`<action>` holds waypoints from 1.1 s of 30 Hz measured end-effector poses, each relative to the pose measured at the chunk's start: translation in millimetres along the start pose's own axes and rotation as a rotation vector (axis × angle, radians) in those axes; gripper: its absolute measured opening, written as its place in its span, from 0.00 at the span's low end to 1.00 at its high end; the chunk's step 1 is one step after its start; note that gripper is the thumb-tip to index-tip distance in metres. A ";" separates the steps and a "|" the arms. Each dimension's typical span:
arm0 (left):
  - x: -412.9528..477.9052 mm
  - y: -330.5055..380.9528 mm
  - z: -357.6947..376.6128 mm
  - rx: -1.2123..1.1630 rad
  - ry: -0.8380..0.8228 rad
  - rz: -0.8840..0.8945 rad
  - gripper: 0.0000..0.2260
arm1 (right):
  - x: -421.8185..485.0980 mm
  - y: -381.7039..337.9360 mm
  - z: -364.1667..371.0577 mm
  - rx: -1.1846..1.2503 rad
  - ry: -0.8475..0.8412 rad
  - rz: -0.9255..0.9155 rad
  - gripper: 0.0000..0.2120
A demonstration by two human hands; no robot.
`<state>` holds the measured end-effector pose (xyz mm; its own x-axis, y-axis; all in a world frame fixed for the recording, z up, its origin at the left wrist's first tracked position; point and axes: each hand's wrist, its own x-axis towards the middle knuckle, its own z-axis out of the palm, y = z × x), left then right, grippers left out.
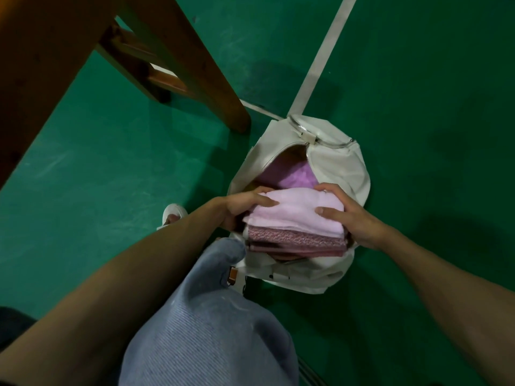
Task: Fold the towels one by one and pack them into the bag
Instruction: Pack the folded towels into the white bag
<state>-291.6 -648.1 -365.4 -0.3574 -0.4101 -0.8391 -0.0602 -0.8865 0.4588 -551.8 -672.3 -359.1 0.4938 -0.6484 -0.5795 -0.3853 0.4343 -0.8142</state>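
Observation:
A white bag (338, 162) lies open on the green floor, its zip parted. A folded light pink towel (295, 214) tops a stack at the bag's mouth. Under it lie a darker mottled pink towel (295, 239) and more pink folds. Deeper inside the bag a purple towel (299, 175) shows. My left hand (245, 206) grips the stack's left side, thumb on top. My right hand (348, 213) grips the right side, fingers curled over the top towel.
A wooden table's legs (200, 65) stand at the upper left, close to the bag. A white floor line (323, 54) runs up from the bag. My knee in blue jeans (211, 316) and a white shoe (172, 215) sit left of the bag.

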 end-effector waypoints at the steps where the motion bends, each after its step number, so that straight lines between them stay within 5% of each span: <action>1: -0.2 1.7 -0.1 -0.007 0.009 -0.002 0.22 | 1.1 -0.3 -0.5 0.000 0.001 0.001 0.24; 5: 0.2 3.3 1.8 0.008 0.036 0.017 0.10 | 5.5 -0.8 -0.6 -0.021 0.036 0.012 0.27; 8: 10.6 -1.2 2.7 0.064 0.192 0.141 0.25 | 3.9 1.8 3.9 -0.177 0.129 -0.093 0.33; 13: 14.1 -13.1 0.6 0.116 0.289 0.338 0.29 | 0.0 9.8 10.3 -0.282 0.172 -0.131 0.34; 17: 11.0 -8.9 -2.2 0.428 0.245 0.255 0.35 | -5.3 11.2 7.7 -0.441 0.070 -0.080 0.31; 22: -4.0 0.8 0.8 0.831 0.231 0.126 0.37 | -17.0 6.0 2.1 -0.739 0.136 -0.038 0.35; 33: -18.8 -9.1 15.0 1.026 0.227 0.152 0.37 | -41.2 9.5 13.9 -0.727 0.115 0.036 0.35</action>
<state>-298.3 -629.1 -349.4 -0.2516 -0.6259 -0.7382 -0.8250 -0.2600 0.5017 -565.0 -632.8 -343.5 0.4017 -0.7199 -0.5660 -0.8390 -0.0416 -0.5425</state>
